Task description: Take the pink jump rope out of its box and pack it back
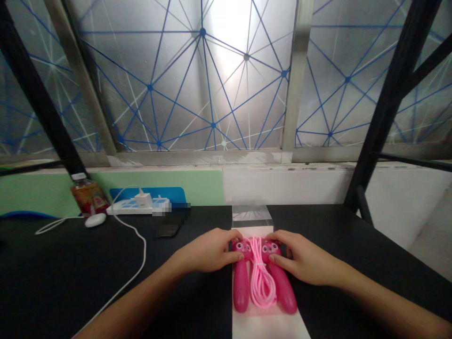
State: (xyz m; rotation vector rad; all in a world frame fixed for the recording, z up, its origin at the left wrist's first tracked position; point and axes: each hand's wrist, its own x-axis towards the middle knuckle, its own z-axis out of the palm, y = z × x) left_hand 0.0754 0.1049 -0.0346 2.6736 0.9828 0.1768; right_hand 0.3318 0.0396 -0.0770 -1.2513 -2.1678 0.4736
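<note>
Left hand [208, 252], right hand [303, 260] curled over heads of two magenta plastic skipping-rope handles [241, 289], one each. Handles' long axes run toward person, pale pink coiled rope [261, 278] between, on white paper strip [264, 327], black table [81, 282].

The scene is recorded in 1 view, from a camera worn on the head. It is faced forward and tilted down, so the left hand [206, 250] and right hand [303, 259] are seen close by at lower centre, the black desk [70, 278] is seen beyond them, and a blue-lined window [169, 80] is seen farther off across the upper half.
</note>
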